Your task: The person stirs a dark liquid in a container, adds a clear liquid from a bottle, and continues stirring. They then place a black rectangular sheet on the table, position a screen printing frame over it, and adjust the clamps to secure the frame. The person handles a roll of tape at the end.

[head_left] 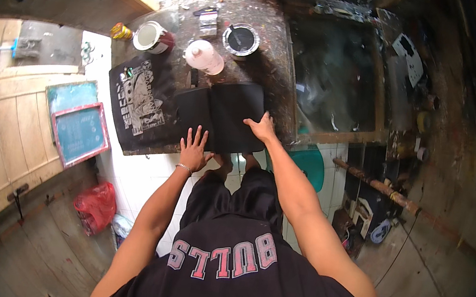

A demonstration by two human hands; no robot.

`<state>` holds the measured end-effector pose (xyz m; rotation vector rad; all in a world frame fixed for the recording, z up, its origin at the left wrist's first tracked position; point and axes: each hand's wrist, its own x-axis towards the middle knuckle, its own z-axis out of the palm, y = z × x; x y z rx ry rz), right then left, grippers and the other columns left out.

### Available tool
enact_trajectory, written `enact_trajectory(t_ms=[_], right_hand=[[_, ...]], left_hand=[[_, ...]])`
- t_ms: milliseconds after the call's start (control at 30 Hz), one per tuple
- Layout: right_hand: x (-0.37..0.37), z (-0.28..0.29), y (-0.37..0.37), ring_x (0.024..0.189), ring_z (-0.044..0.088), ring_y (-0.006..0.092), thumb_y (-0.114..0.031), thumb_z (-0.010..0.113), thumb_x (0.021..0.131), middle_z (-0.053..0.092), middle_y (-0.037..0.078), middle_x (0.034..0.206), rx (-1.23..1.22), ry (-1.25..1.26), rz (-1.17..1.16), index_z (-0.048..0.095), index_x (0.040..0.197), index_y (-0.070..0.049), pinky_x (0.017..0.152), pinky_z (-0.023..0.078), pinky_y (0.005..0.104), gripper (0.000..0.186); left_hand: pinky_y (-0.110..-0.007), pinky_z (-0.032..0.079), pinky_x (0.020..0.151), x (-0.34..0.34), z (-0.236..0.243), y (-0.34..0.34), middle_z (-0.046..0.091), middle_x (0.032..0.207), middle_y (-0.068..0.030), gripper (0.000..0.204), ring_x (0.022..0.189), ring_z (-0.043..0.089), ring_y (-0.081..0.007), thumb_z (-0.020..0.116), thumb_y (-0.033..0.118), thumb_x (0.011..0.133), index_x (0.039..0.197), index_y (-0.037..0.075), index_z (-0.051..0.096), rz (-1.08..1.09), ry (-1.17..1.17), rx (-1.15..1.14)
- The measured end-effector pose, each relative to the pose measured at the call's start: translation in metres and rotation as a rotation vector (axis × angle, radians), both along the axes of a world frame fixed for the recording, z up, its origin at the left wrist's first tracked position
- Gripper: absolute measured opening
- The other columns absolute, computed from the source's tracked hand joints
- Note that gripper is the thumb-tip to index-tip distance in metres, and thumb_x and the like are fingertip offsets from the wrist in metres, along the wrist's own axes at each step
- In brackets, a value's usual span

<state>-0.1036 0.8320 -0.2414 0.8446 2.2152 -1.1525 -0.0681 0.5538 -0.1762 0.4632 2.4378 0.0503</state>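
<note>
A flat black piece, seemingly cloth (237, 112), lies near the front edge of the worktable, with a seam or fold line down it. My left hand (193, 152) rests on its lower left part, palm down, fingers spread. At its right edge is my right hand (262, 127), thumb stretched out over the black surface and apart from the fingers. Neither hand visibly grips anything. Left of it lies a black cloth with a pale print (143, 100). Just above stands a pinkish-white plastic bottle (204, 57), beside an open tub of dark paint (241, 39).
Another open can (150, 37) and a small yellow container (120, 31) stand at the table's far left. A framed glass panel (337, 77) adjoins the right side. Framed screens (79, 133) lean at left, near a red plastic bag (94, 208). A green stool (309, 167) sits below the table.
</note>
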Motion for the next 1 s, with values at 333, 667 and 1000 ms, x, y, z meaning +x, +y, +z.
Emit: enact_trajectory(t_ms=[333,667,1000], right_hand=[[0.066,-0.024,0.072,0.052,0.055,0.0138,-0.037,0.066,0.097,0.06,0.004,0.067,-0.308,0.045,-0.471,0.066,0.09,-0.007,0.045,0.042,0.0273,0.031],[0.218,-0.02,0.083,0.066,0.065,0.0258,-0.027,0.067,0.092,0.065,0.012,0.076,-0.222,-0.797,0.186,0.065,0.084,-0.005,0.056,0.053,0.0431,0.024],[0.086,-0.012,-0.175,0.076,0.07,0.0276,-0.026,0.072,0.087,0.071,0.014,0.086,-0.054,-0.541,0.823,0.071,0.096,-0.006,0.063,0.056,0.0448,0.023]], left_hand=[[-0.058,0.032,0.116,0.009,0.025,0.002,0.041,0.155,-0.0205,0.072,0.144,0.036,-0.0407,0.072,0.044,0.086,0.141,0.003,0.051,0.163,0.275,0.325],[-0.048,0.052,0.092,0.244,-0.013,-0.146,0.07,0.108,-0.0286,0.054,0.105,0.068,-0.0423,0.067,0.048,0.087,0.103,-0.003,0.072,1.584,0.031,0.307],[-0.045,0.052,0.099,0.393,-0.099,-0.309,0.07,0.114,-0.0287,0.062,0.111,0.067,-0.0427,0.064,0.056,0.085,0.108,-0.001,0.075,2.001,-0.083,0.299]])
